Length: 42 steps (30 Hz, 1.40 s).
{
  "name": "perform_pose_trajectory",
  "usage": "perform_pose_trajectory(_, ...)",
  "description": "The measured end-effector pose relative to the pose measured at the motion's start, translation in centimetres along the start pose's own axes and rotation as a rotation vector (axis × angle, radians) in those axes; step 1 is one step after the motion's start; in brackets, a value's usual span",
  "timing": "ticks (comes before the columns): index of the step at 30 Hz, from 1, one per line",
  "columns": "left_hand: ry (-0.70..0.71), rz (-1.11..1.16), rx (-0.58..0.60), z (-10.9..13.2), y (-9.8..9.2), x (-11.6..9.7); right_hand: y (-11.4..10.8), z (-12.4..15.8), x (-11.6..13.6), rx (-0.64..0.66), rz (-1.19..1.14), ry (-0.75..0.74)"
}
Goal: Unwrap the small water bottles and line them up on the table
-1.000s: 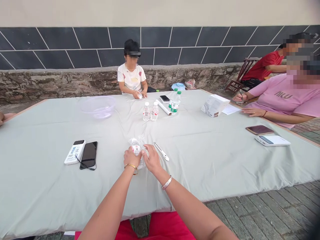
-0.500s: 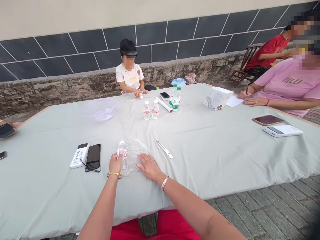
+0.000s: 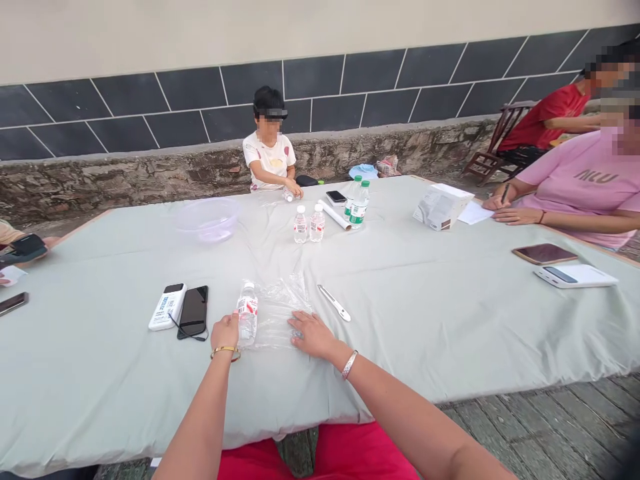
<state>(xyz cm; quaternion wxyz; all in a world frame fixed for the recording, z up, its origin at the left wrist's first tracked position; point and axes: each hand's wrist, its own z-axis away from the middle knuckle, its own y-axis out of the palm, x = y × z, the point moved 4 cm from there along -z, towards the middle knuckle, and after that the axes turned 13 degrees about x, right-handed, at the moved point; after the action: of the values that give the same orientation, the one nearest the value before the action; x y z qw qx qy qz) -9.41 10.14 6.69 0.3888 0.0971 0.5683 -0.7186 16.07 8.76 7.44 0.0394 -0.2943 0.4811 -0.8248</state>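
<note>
The left hand [image 3: 226, 332] holds a clear, white-capped bottle [image 3: 248, 319] on crinkly see-through plastic [image 3: 277, 303], where the right hand [image 3: 314, 335] lies open, on a pale tablecloth [image 3: 425, 307] facing a dark-tiled wall [image 3: 190, 89].

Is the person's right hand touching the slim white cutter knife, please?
Apart. The head view shows pale grey tablecloth between the bare right hand and the slim white cutter knife.

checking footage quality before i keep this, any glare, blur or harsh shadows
Head view: soft, even light, no hard-edged shadows on the tablecloth; head view: pale glints streak the clear plastic film under the right hand; head view: a dark, blurred patch fills the lower right corner.
</note>
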Motion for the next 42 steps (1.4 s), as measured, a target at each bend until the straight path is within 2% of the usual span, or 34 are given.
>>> perform_pose_trajectory(3,-0.009,-0.031,-0.007,-0.1,-0.4,0.4,-2.5,-0.4,1.0,0.032,-0.045,0.043)
perform_pose_trajectory(7,-0.005,-0.026,-0.02,0.1,0.0,0.6,-4.7,-2.8,4.3,-0.132,-0.188,0.079)
perform_pose_trajectory(10,0.044,0.013,-0.023,0.3,0.8,0.1,-3.7,-5.5,7.0,-0.1,-0.337,0.085)
perform_pose_trajectory(13,0.068,0.103,-0.028,0.4,1.4,-0.1,-2.4,-7.1,7.7,-0.053,-0.33,0.177)
perform_pose_trajectory(16,0.011,0.221,-0.029,0.2,1.6,0.8,-2.4,-6.9,6.7,-0.081,-0.272,0.235)
perform_pose_trajectory(19,-0.062,0.311,-0.02,0.3,1.5,2.0,-3.3,-6.1,5.0,-0.146,-0.245,0.261)
perform_pose_trajectory(22,-0.1,0.358,-0.03,0.3,1.2,2.4,-4.1,-5.7,4.1,-0.227,-0.202,0.276)
perform_pose_trajectory(26,-0.109,0.354,-0.078,0.2,0.4,0.8,-3.9,-6.4,4.3,-0.228,-0.134,0.295)
perform_pose_trajectory(28,-0.062,0.259,-0.092,0.1,0.0,-0.7,-3.7,-6.6,4.2,-0.215,-0.1,0.32)
perform_pose_trajectory(30,0.024,0.091,-0.051,0.0,-0.1,-2.1,-3.9,-6.5,3.7,-0.22,-0.089,0.332)
perform_pose_trajectory(32,0.092,-0.054,0.05,-0.3,0.4,-2.8,-4.2,-6.0,2.6,-0.233,-0.097,0.35)
perform_pose_trajectory(35,0.107,-0.1,0.175,-0.9,0.9,-1.8,-4.9,-4.8,0.3,-0.258,-0.097,0.397)
perform_pose_trajectory(39,0.11,-0.106,0.203,-1.4,0.5,0.1,-5.5,-4.0,-1.7,-0.269,-0.069,0.464)
perform_pose_trajectory(42,0.16,-0.223,0.252,-1.3,0.3,-0.1,-6.0,-4.4,-2.1,-0.258,-0.036,0.499)
